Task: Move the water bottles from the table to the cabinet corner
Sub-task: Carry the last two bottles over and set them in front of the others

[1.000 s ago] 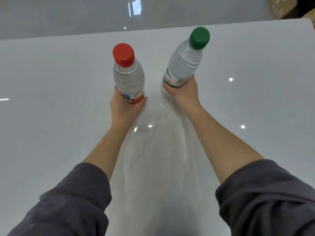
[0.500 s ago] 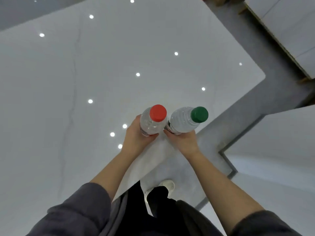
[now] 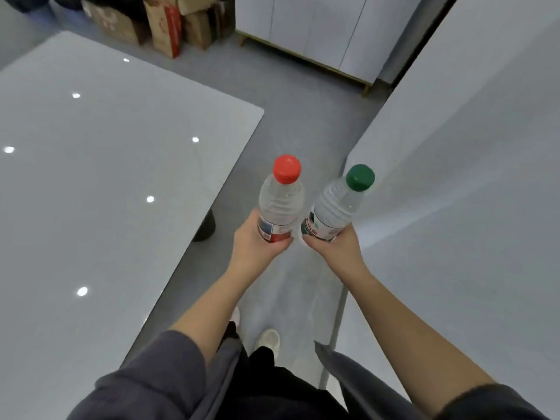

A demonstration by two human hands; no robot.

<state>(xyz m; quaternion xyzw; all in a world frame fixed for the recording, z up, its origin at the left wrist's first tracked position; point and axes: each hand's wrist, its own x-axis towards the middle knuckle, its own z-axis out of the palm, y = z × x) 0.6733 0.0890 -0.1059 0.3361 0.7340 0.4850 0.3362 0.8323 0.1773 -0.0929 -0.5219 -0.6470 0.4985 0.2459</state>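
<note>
Left hand gripping red-capped water bottle low down, right hand gripping green-capped water bottle just beside it, both above grey floor, table at 9 o'clock, white cabinet at 3 o'clock, cardboard boxes at 11 o'clock.

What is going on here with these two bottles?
A person is carrying two water bottles. The left hand grips the red-capped bottle and the right hand grips the green-capped bottle. Both are held in the gap between the table and the white cabinet. Neither is set down yet.
</note>
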